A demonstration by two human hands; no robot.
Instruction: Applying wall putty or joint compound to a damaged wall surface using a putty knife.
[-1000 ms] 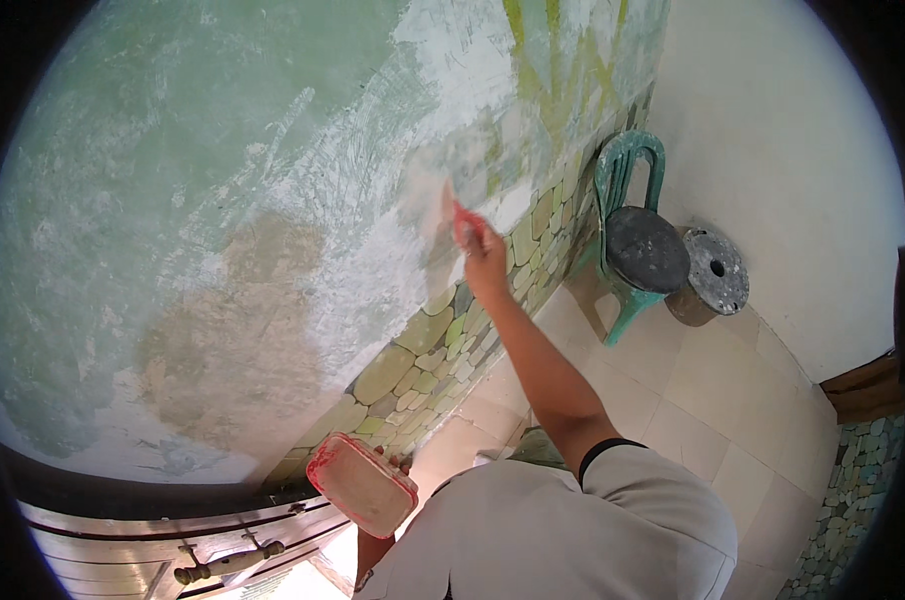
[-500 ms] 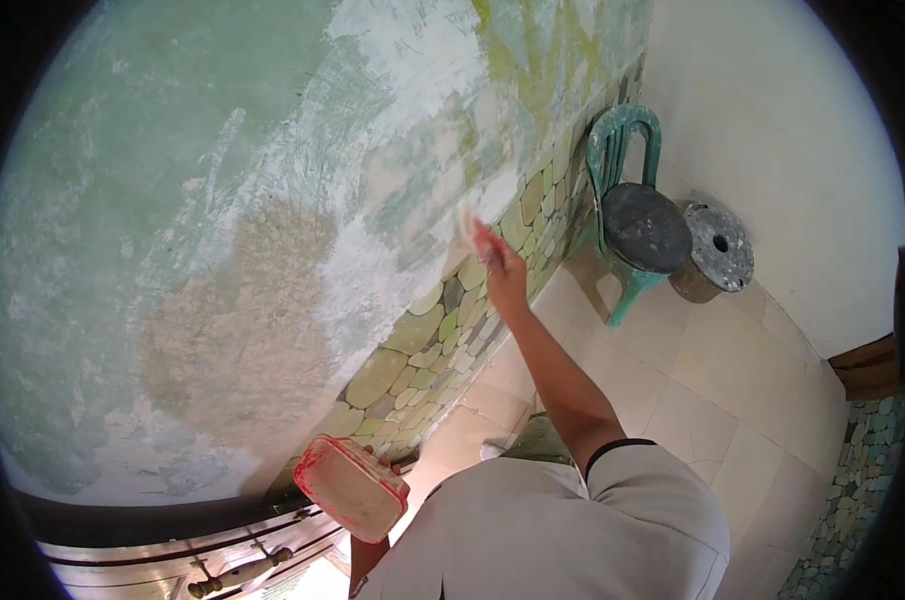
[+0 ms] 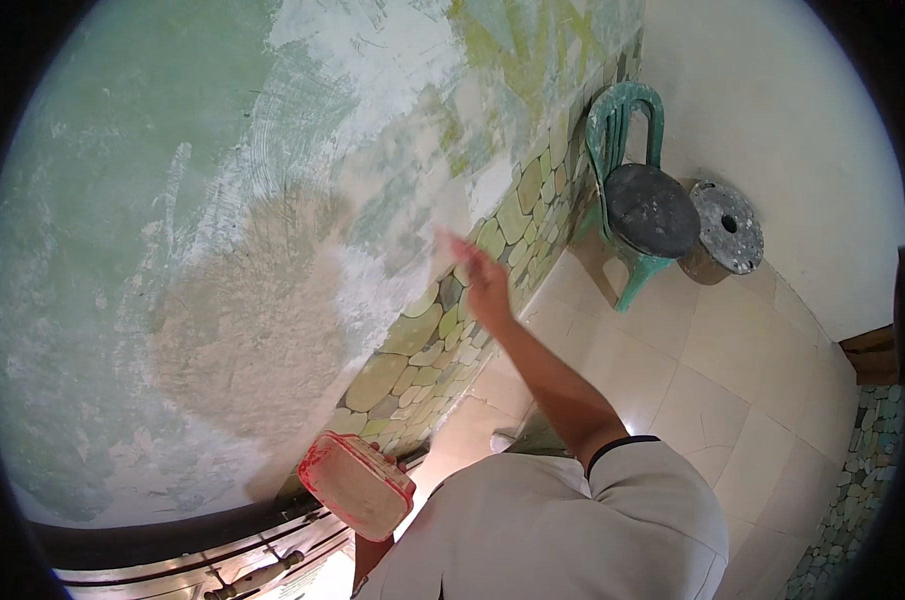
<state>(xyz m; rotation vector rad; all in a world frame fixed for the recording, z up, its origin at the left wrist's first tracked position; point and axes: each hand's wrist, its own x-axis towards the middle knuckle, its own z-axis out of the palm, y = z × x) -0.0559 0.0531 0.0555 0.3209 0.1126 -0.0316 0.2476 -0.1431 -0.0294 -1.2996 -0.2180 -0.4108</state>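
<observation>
Head | right fingers (image 3: 476, 264) closed on blurred red tool (image 3: 454, 243), tip beyond them | left fingers (image 3: 402, 464), mostly hidden, gripping red tub (image 3: 358, 492)

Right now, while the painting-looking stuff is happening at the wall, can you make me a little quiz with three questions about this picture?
1. True or false: the right hand is held out by the patchy wall.
2. What colour is the chair? A) red B) green C) yellow
3. Fill in: in the picture, the red-rimmed tub is to the ____ of the chair.

Key: 1. True. 2. B. 3. left.
</observation>
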